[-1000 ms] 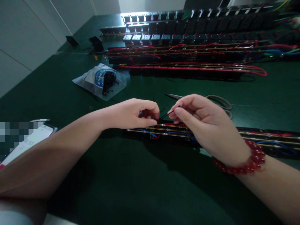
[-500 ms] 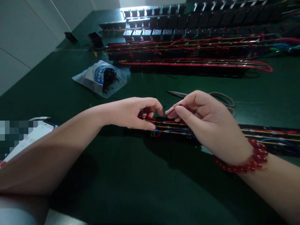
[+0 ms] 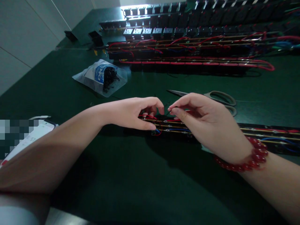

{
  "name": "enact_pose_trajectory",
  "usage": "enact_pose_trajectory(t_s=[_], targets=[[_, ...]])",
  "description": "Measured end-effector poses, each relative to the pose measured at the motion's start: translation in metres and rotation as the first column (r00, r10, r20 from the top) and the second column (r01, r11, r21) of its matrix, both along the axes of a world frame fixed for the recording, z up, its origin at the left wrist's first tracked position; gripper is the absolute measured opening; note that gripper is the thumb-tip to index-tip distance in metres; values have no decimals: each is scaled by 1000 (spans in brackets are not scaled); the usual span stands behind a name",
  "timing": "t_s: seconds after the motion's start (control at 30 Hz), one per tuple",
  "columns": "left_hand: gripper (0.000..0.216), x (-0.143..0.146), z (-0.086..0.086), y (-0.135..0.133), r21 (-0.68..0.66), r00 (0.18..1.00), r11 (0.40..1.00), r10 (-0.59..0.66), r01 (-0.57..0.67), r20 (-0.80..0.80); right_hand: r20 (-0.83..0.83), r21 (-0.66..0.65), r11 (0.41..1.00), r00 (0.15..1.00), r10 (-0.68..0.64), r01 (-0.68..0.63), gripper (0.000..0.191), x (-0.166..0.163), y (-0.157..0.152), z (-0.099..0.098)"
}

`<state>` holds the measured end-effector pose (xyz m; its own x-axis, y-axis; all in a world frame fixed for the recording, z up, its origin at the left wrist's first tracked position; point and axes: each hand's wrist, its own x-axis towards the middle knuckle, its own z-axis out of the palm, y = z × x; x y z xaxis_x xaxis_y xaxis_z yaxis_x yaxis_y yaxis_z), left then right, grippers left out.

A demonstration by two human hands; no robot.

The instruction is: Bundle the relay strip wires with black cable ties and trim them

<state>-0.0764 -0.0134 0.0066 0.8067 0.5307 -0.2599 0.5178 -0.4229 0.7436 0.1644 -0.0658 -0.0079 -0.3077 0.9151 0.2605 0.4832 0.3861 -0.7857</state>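
A long black socket strip (image 3: 262, 137) with red, blue and bare metal wires lies across the green table in front of me. My left hand (image 3: 133, 112) rests on its left end, fingers curled around the red wire (image 3: 146, 117). My right hand (image 3: 206, 122), with a red bead bracelet (image 3: 248, 159) on the wrist, pinches a thin black cable tie (image 3: 168, 110) just above the strip. The fingertips of both hands almost meet over the wires.
Scissors (image 3: 217, 97) lie just behind my right hand. A plastic bag of black cable ties (image 3: 103, 76) sits at the back left. Rows of wired socket strips (image 3: 192, 47) fill the far side. A phone (image 3: 25, 137) lies at the left edge.
My left hand opened from a pinch and settled onto the strip's red wire. My right hand lowered the cable tie toward the strip, closing the gap to my left fingers.
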Motion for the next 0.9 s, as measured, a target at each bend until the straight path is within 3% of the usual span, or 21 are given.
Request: enact_pose_trajectory(t_s=[0.23,0.43,0.63,0.9], targets=[[51,-1,-1,0,-25,1000,1000,-14,14,5,-102,-50,998,994,-34,29,6,4,1,-7],[58,1,0,-1,-12,999,1000,-19,19,-35,-52,-21,999,998,26,-28,5,3,0,-5],[65,3,2,-4,103,990,992,-61,75,-131,-41,-25,995,995,94,-95,6,2,-1,-3],[64,4,0,-6,166,980,980,-78,109,-181,-81,-83,995,995,-53,46,6,2,-3,-4]])
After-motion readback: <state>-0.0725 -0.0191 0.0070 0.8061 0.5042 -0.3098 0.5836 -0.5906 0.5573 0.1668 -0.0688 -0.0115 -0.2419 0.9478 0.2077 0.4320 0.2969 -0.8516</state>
